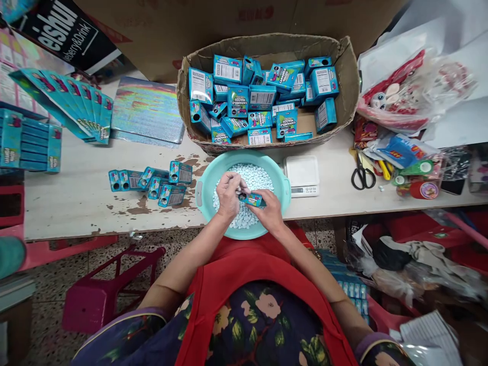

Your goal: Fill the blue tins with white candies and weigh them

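Note:
My right hand [271, 209] grips a small blue candy box [253, 199], tilted over the turquoise basin [205, 182], with its dark open end facing left. Fingers bent together, my left hand [229, 194] is at that open end. A few small white candies show between its fingertips, partly hidden by the fingers. Many more pale candies [261, 176] fill the bottom of the basin below both hands. On the table to the left stand several blue boxes [173, 195] of the same kind, their round-holed ends facing me.
Behind the basin, a cardboard carton [348, 96] holds many blue boxes. A white scale [302, 173] sits right of the basin. Further right lie black-handled scissors [363, 177] and tape rolls [424, 190]. Flat blue cartons [72, 104] fan out at left; a magenta stool [89, 305] stands below.

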`<act>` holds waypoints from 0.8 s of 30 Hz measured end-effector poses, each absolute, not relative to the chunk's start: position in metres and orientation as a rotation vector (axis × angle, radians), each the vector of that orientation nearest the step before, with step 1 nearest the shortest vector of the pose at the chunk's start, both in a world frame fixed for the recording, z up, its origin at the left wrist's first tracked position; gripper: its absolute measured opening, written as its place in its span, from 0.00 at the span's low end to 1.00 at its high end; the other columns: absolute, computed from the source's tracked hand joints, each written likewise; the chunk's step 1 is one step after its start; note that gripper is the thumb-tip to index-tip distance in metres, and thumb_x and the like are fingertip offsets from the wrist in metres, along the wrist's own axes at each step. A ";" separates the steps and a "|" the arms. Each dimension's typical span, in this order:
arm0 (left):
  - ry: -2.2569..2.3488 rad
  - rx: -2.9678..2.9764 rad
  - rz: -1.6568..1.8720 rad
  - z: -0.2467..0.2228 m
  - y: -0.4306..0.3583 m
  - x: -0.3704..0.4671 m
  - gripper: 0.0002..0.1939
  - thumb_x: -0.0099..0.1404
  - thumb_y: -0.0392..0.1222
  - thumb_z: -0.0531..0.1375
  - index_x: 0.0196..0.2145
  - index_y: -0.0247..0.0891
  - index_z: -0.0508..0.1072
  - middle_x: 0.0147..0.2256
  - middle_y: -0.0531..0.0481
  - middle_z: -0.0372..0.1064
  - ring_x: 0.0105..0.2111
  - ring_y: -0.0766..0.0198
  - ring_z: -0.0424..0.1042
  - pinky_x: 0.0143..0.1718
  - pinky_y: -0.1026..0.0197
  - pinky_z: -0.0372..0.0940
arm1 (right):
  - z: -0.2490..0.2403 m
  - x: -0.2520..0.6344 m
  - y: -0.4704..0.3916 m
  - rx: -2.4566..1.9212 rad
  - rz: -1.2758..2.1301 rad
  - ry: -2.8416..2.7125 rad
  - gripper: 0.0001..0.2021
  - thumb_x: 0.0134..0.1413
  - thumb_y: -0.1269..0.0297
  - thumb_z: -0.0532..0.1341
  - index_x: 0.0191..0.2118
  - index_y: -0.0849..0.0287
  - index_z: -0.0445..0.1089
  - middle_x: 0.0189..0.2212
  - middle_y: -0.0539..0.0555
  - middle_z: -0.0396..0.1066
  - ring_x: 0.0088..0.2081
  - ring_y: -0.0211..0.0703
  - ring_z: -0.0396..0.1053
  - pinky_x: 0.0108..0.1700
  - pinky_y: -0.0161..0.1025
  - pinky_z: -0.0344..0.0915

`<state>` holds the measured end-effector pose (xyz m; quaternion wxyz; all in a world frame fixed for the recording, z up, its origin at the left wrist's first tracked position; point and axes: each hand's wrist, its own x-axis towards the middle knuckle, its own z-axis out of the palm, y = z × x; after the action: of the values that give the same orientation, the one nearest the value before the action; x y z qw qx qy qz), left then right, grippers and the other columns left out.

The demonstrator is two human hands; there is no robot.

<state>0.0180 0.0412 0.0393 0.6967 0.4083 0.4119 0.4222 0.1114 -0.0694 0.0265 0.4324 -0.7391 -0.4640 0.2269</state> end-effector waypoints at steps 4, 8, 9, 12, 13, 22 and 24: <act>1.081 1.401 0.872 0.003 0.078 0.020 0.15 0.67 0.53 0.50 0.35 0.40 0.68 0.30 0.49 0.69 0.32 0.62 0.71 0.38 0.56 0.67 | 0.030 0.123 -0.087 -1.766 0.455 -1.050 0.17 0.50 0.59 0.68 0.46 0.52 0.69 0.42 0.54 0.72 0.46 0.47 0.71 0.50 0.47 0.67; 1.017 1.732 0.641 -0.040 0.078 0.037 0.12 0.57 0.49 0.62 0.37 0.41 0.74 0.46 0.43 0.71 0.53 0.48 0.63 0.58 0.44 0.52 | 0.014 0.130 -0.091 -1.762 0.209 -0.941 0.18 0.51 0.59 0.67 0.47 0.53 0.67 0.41 0.55 0.70 0.45 0.47 0.70 0.49 0.48 0.68; 0.980 1.857 0.525 -0.046 0.068 0.041 0.15 0.57 0.48 0.62 0.41 0.41 0.75 0.50 0.41 0.68 0.56 0.45 0.59 0.59 0.42 0.48 | 0.008 0.131 -0.089 -1.769 0.178 -0.940 0.18 0.51 0.59 0.67 0.47 0.54 0.66 0.41 0.55 0.70 0.45 0.47 0.70 0.49 0.48 0.68; 0.788 2.208 0.109 -0.053 0.032 0.041 0.21 0.60 0.50 0.59 0.49 0.40 0.71 0.57 0.37 0.61 0.58 0.40 0.53 0.57 0.36 0.46 | -0.003 0.131 -0.084 -1.793 0.154 -0.942 0.17 0.52 0.57 0.66 0.46 0.54 0.66 0.41 0.56 0.70 0.44 0.48 0.70 0.49 0.51 0.68; 0.715 2.255 0.018 -0.052 0.021 0.036 0.22 0.60 0.52 0.59 0.49 0.40 0.71 0.55 0.37 0.62 0.56 0.40 0.55 0.55 0.36 0.48 | -0.004 0.131 -0.083 -1.793 0.152 -0.937 0.17 0.52 0.58 0.66 0.47 0.54 0.66 0.41 0.56 0.70 0.44 0.48 0.70 0.49 0.51 0.68; 0.701 2.026 0.036 -0.040 0.031 -0.025 0.10 0.54 0.50 0.63 0.28 0.41 0.72 0.29 0.48 0.67 0.32 0.57 0.68 0.36 0.56 0.63 | 0.011 0.132 -0.083 -1.790 0.223 -0.926 0.18 0.51 0.58 0.67 0.47 0.55 0.67 0.41 0.56 0.70 0.45 0.48 0.70 0.50 0.50 0.68; 0.814 1.909 0.147 -0.036 0.043 -0.026 0.12 0.55 0.51 0.62 0.26 0.41 0.70 0.26 0.50 0.66 0.28 0.61 0.67 0.32 0.60 0.62 | 0.012 0.131 -0.080 -1.810 0.309 -0.980 0.17 0.51 0.57 0.67 0.46 0.54 0.68 0.41 0.55 0.71 0.45 0.48 0.71 0.49 0.49 0.68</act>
<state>-0.0263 0.0431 -0.0363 0.5060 0.7915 0.3373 0.0610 0.1311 -0.0802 0.0118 0.5054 -0.7503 -0.4063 0.1281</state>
